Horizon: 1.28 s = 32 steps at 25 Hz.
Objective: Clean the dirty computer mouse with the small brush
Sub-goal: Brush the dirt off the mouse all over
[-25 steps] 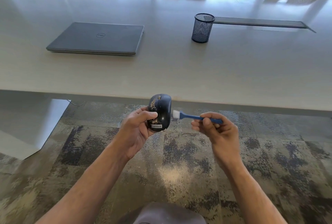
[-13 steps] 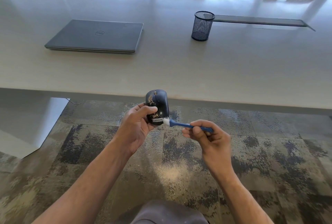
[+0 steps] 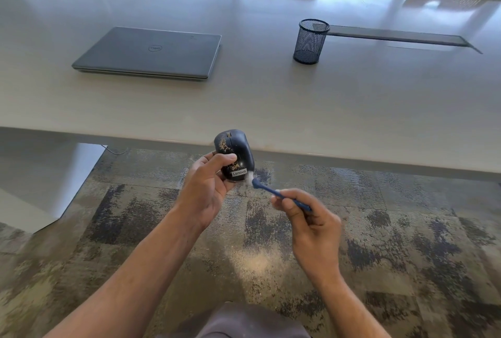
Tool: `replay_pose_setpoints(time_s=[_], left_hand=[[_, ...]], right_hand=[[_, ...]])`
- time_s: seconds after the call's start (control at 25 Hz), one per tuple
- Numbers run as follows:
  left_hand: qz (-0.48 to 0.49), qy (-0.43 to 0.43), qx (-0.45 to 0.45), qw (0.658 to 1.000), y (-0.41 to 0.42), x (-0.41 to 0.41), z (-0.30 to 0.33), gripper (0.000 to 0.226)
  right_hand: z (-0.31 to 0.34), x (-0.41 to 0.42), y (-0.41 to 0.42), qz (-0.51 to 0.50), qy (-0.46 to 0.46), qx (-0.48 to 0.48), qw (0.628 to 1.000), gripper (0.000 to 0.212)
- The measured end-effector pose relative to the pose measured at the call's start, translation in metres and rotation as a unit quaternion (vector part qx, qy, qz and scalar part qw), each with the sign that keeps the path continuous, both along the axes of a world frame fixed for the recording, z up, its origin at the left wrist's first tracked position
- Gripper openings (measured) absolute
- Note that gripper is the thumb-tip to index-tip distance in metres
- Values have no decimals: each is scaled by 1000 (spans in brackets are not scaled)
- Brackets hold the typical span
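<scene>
Over the mottled carpet (image 3: 379,229) before the pale table (image 3: 271,110), my left hand (image 3: 208,188) gripping a glossy black rounded mouse (image 3: 235,153) flecked with grit, my right hand (image 3: 311,223) pinching a slim blue brush (image 3: 268,190), white bristles touching the mouse's lower edge.

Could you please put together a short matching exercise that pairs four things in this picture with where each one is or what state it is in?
Things:
1. computer mouse
2. small brush
3. laptop
4. mesh pen cup

Places or states:
A. lid shut, lying flat on the table's left part
B. held in the left hand, speckled with dirt
C. standing upright on the table, right of centre
D. pinched in the right hand, bristles at the mouse's lower edge

Pairs: 1-B, 2-D, 3-A, 4-C
</scene>
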<state>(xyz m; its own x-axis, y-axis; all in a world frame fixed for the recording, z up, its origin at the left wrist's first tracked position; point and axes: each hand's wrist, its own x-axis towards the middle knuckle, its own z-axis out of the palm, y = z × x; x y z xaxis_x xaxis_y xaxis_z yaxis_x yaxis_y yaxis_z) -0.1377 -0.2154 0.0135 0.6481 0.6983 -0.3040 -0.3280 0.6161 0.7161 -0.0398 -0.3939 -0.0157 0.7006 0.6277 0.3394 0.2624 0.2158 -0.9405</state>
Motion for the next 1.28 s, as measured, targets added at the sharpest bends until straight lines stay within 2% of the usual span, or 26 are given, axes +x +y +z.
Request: replay_pose_setpoints(time_s=[0.16,0.4,0.6,0.8,0.88,1.0,1.04,1.12,1.28], left_hand=[[7,20,15,1000,0,4,-3,75],[13,0,-3,1000,-3,3,2,76],[7,-5,-10,1000,-4,1,5,88],[3,-2,-5,1000,-5,2,3,84],[0,-4,-5,1000,-6,3,5,84],[0,2,-5,1000,-6,2,8,92],[0,4,-4,1000,-6,1,8,92],[0,2,-6,1000,-6,0,8,90],[-3,12,3,1000,-5,2,6,77]], right_hand=[[-5,-15,3,-15,-115,-17,993,16],[1,-7,4,-52,-188,1,981,15],[2,16,-7,-89,-89,1,992,16],[5,1,-1,-13,-141,14,990,17],[7,5,2,-47,-130,1,990,13],[9,20,-4,-91,-61,1,994,17],[9,22,-6,-81,-72,5,994,18],[11,23,-8,-46,-155,3,987,19],[17,21,1,15,-358,29,933,16]])
